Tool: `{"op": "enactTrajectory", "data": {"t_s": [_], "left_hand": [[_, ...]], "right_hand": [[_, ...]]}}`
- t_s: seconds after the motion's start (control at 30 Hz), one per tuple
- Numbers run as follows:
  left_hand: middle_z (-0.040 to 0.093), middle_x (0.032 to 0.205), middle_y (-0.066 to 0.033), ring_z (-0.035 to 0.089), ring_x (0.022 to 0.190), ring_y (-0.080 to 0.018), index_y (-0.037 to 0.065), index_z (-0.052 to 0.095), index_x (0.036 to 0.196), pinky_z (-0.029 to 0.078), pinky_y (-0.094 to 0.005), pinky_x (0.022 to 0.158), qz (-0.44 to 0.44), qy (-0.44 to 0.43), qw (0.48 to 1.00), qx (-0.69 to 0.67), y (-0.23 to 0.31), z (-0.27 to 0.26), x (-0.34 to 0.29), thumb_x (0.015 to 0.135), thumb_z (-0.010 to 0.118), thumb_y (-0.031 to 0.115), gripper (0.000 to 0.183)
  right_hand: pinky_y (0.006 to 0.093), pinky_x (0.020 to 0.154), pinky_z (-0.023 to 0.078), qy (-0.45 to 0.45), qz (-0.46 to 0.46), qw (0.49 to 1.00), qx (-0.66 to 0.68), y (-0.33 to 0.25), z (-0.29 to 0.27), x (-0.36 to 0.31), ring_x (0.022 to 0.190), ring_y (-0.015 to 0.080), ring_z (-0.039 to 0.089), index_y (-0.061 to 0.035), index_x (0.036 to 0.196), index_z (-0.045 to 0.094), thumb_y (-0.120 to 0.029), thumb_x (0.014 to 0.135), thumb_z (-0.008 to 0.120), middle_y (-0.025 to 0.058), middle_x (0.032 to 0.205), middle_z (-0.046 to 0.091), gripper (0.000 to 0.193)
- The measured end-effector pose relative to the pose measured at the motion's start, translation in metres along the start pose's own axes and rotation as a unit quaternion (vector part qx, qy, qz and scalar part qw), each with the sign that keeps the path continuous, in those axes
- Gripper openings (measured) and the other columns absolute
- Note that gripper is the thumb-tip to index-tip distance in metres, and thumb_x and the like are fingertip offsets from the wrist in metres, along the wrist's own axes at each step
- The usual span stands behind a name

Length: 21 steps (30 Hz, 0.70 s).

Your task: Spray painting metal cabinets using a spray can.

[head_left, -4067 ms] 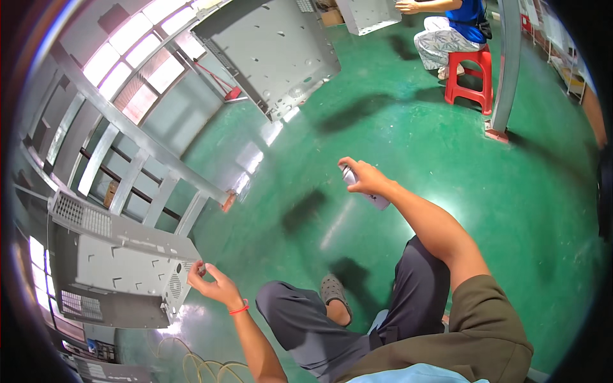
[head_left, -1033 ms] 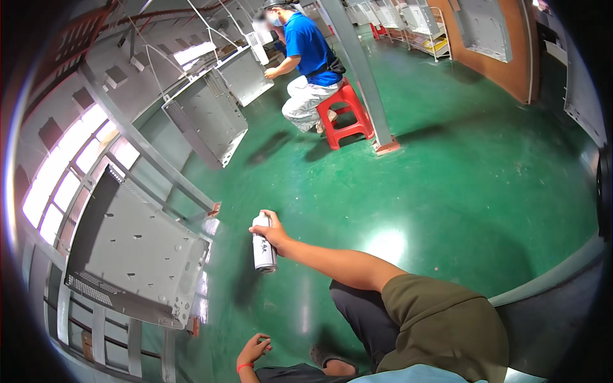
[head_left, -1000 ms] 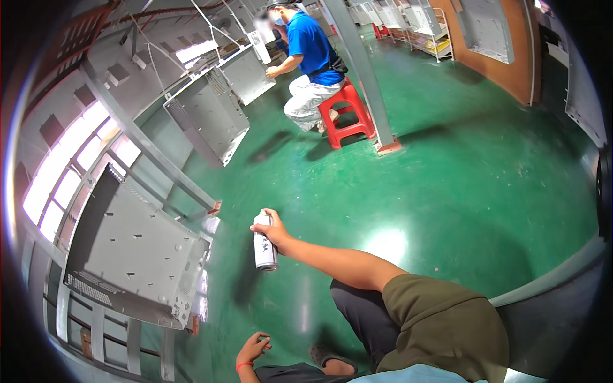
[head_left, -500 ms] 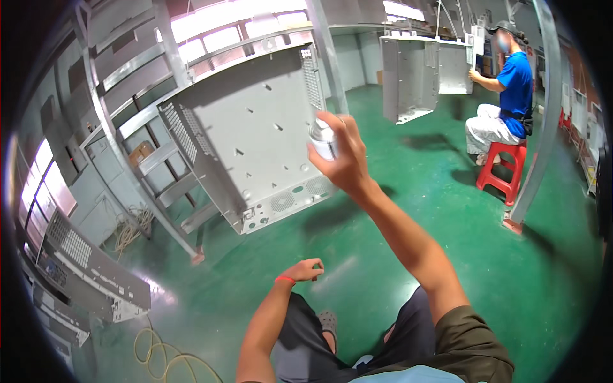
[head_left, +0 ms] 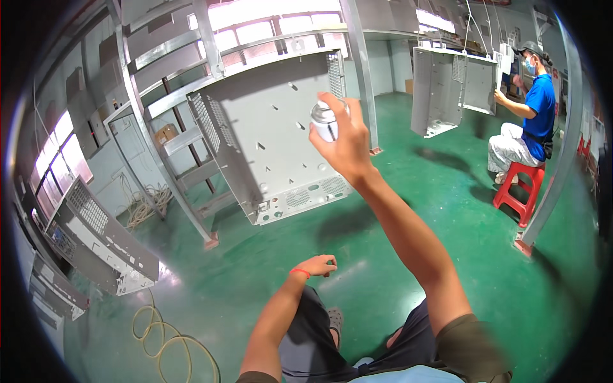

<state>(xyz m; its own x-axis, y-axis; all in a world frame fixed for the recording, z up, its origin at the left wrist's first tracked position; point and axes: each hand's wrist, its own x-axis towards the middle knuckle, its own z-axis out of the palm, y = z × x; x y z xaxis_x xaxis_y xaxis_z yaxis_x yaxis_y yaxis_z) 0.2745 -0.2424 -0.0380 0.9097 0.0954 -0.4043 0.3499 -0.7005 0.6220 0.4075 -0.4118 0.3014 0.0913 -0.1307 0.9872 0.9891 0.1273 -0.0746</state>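
My right hand (head_left: 348, 137) is raised and wrapped round a spray can (head_left: 325, 121) with a silver top and a pale body, one finger on top of it. Behind the can hangs a large grey metal cabinet shell (head_left: 249, 115), its open side toward me, with vent slots on the sides and round and perforated cutouts along the bottom. I cannot tell how far apart can and shell are. Low down, my left hand (head_left: 319, 265), with a red band at the wrist, hovers near my left knee. Its fingers are loosely curled in, and nothing shows in them.
Metal frame posts (head_left: 143, 127) stand left of the shell. Other grey panels (head_left: 105, 236) stand at the left, near a yellow hose (head_left: 163, 348) on the green floor (head_left: 255, 306). At the right a co-worker (head_left: 536, 108) sits on a red stool (head_left: 520, 191) beside another hanging shell (head_left: 437, 89).
The whole view has shifted, so the shell and the co-worker now appear farther right. The spray can is a little higher, still in my right hand. My left hand stays by the knee.
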Motion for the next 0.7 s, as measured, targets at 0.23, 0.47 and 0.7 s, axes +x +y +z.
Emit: {"op": "enactTrajectory", "data": {"t_s": [0.23, 0.47, 0.7], "left_hand": [[0.076, 0.096, -0.0086, 0.073, 0.086, -0.0178, 0.008, 0.066, 0.119, 0.055, -0.0384, 0.083, 0.005, 0.008, 1.0, -0.018, 0.02, 0.002, 0.001, 0.102, 0.065, 0.035, 0.032], [0.075, 0.097, -0.0085, 0.072, 0.088, -0.0175, 0.008, 0.067, 0.119, 0.055, -0.0373, 0.084, 0.018, -0.004, 1.0, -0.015, 0.001, 0.001, 0.004, 0.104, 0.064, 0.037, 0.033], [0.077, 0.094, -0.0104, 0.074, 0.082, -0.0192, 0.008, 0.067, 0.125, 0.057, -0.0371, 0.077, -0.011, -0.011, 1.0, 0.005, 0.013, 0.009, 0.012, 0.102, 0.065, 0.038, 0.038]], "right_hand": [[0.048, 0.082, 0.06, 0.014, 0.041, 0.999, -0.006, 0.008, -0.001, 0.005, 0.099, 0.0401, 0.07, -0.025, 0.145, 0.06, -0.01, 0.082, 0.085, 0.0175, 0.123, 0.058, 0.069], [0.0479, 0.088, 0.058, -0.043, 0.063, 0.988, 0.131, -0.03, 0.024, -0.01, 0.105, 0.0374, 0.067, -0.0219, 0.146, 0.058, -0.011, 0.083, 0.084, 0.0149, 0.12, 0.06, 0.07], [0.038, 0.102, 0.053, -0.112, 0.154, 0.888, 0.419, -0.091, 0.077, -0.026, 0.117, 0.0208, 0.065, -0.015, 0.149, 0.051, -0.011, 0.083, 0.088, 0.0082, 0.135, 0.064, 0.076]]}}
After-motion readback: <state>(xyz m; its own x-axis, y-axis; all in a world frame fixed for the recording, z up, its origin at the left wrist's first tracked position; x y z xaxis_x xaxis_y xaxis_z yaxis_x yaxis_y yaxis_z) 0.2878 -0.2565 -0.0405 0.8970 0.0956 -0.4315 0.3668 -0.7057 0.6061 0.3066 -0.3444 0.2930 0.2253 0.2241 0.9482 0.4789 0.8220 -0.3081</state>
